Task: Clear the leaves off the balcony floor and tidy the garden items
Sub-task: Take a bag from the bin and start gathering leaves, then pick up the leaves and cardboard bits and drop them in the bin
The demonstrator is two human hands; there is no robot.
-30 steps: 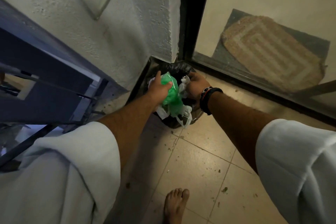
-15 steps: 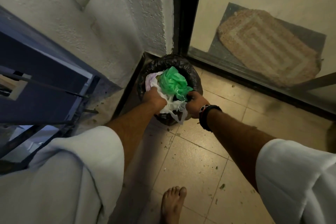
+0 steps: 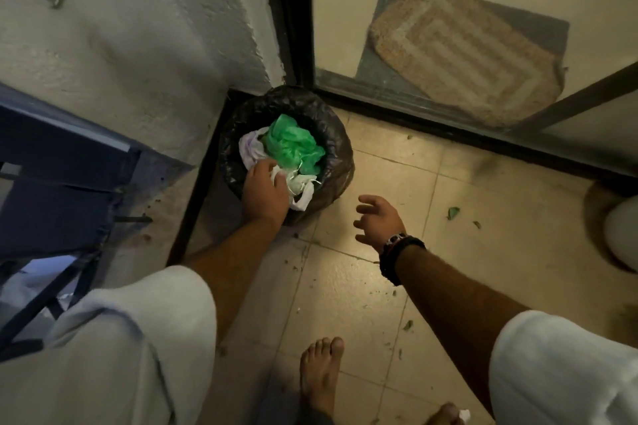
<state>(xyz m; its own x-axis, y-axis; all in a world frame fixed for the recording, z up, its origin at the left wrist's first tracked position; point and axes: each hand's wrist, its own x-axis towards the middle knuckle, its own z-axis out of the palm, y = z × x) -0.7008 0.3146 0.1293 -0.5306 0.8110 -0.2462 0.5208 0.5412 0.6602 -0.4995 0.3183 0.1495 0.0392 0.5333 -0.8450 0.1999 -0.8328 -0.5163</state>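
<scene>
My left hand sits on the near rim of the bin, fingers curled down onto the white bag that spills over the edge; I appear to be pinching or pressing it, though my fingertips are hidden under the plastic. Just beyond those fingers, the green bag is bunched at the top of the bin, touching the white one. My right hand hangs free to the right of the bin, fingers spread and loose, gripping nothing.

I judge the step in hand to be packing the rubbish down so it stays put. To do it well, I should push the white bag's loose tail inward, toward the green bag, rather than straight down, since the bin looks full and the plastic may spring back. Steadying the bin's far side with my free hand would keep it from tipping against the wall.

Leaves lie on the floor to the right of my right fingers, with smaller bits scattered nearer my foot. Those are not yet picked up.
</scene>
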